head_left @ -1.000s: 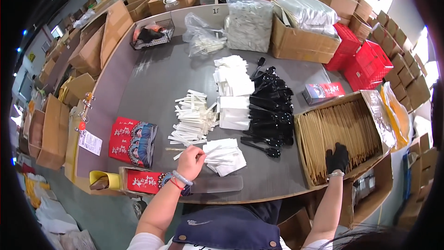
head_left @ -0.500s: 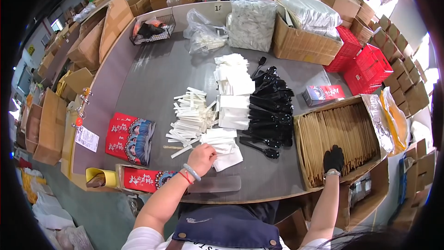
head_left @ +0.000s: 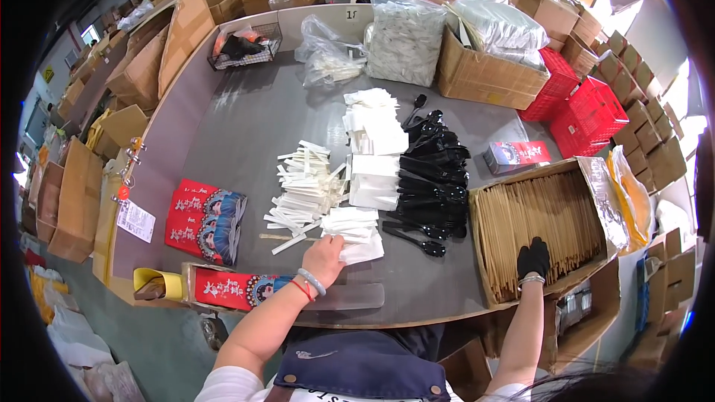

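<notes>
At left fingers [head_left: 336, 243], napkins [head_left: 363, 251], under right [head_left: 534, 247], sticks [head_left: 538, 208]

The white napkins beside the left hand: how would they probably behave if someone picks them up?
The white napkins would probably feel light, since they look thin and flat. They may bend rather than stay stiff, as they look like soft paper. The pile near the left hand could slide apart, because its pieces overlap unevenly.

The wearer's two hands [head_left: 323, 257] [head_left: 533, 260], one strip pile [head_left: 304, 190], one wire basket [head_left: 273, 43] show.
</notes>
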The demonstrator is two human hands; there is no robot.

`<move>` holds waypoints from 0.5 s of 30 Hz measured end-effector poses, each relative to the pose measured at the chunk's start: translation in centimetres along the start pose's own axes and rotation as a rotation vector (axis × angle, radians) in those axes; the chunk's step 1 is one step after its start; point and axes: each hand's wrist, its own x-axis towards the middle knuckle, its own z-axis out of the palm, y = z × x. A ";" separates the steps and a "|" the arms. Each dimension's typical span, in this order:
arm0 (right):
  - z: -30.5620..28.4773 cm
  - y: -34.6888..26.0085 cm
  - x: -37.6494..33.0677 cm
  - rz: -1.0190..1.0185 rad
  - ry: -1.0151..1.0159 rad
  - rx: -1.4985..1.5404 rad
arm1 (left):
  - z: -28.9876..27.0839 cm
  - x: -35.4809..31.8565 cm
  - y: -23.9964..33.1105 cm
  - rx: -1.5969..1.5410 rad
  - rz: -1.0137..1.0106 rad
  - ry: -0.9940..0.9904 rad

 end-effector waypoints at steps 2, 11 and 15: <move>-0.3 -0.9 -0.2 -0.019 -0.022 0.012 | -0.2 0.0 -0.1 0.015 -0.006 0.007; 2.9 1.8 -0.5 -0.007 0.293 0.592 | -0.2 -0.3 0.4 -0.039 0.142 0.058; -2.1 -12.5 -9.5 -0.185 -0.171 0.805 | -1.0 -1.3 0.3 -0.144 0.111 0.066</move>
